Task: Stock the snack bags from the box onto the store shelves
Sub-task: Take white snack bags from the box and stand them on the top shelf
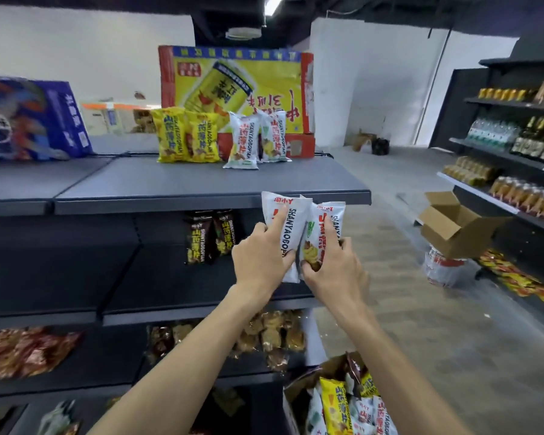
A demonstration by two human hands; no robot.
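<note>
Held: white snack bag gripped in my left hand; second white bag gripped in my right hand, bags touching. Step: shelving. Next, I judge: stand both beside shelved white bags.

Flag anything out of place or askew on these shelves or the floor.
The yellow carton on the top shelf stands upside down, its print inverted. Red-and-yellow packets lie strewn on the floor by the open box.

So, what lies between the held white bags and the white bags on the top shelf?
Only bare top shelf and its front edge, head view.
</note>
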